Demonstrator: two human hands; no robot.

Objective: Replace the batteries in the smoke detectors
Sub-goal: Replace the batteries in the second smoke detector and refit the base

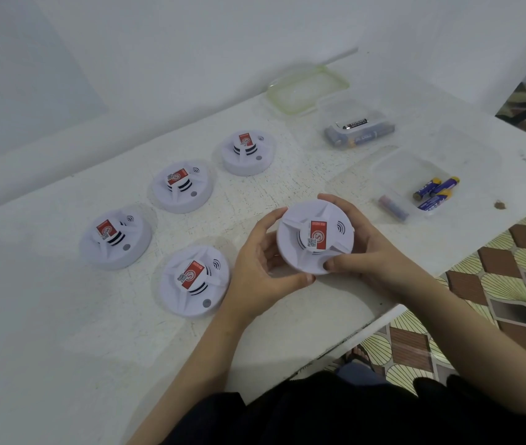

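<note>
Detector (315, 237) at near right of table (62, 316), gripped at rim from both sides: left hand (256, 268) curled round left edge, right hand (369, 252) wrapped round right edge, thumb on near rim. Probably light, stiff plastic, smooth and slippery. Best held at opposite rim points for twisting. Red label (318, 235) with QR code, text unreadable. Spare batteries (436, 192) in tub (393, 170), far right.
</note>
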